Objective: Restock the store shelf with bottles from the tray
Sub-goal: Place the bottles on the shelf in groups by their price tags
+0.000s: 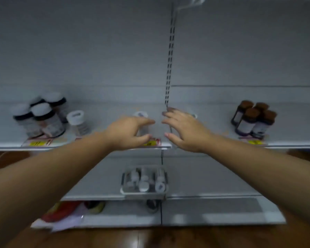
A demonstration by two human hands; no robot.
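A clear bottle with a white cap (pixel 141 116) stands on the grey upper shelf (pixel 106 111) near its front edge. My left hand (pixel 129 132) curls around it, thumb in front and fingers behind. Just to the right, my right hand (pixel 184 129) hovers with fingers spread and nothing in it. A white cap (pixel 194 115) peeks out behind that hand. Below, on the lower shelf, a clear tray (pixel 143 195) holds several small white-capped bottles lying down. The picture is blurred.
Dark bottles with white caps (pixel 48 120) and a white-capped bottle (pixel 78 122) stand at the shelf's left. Brown-capped bottles (pixel 252 120) cluster at the right. A slotted upright (pixel 170 51) runs up the back wall. Red packaging (pixel 61 212) lies on the bottom shelf.
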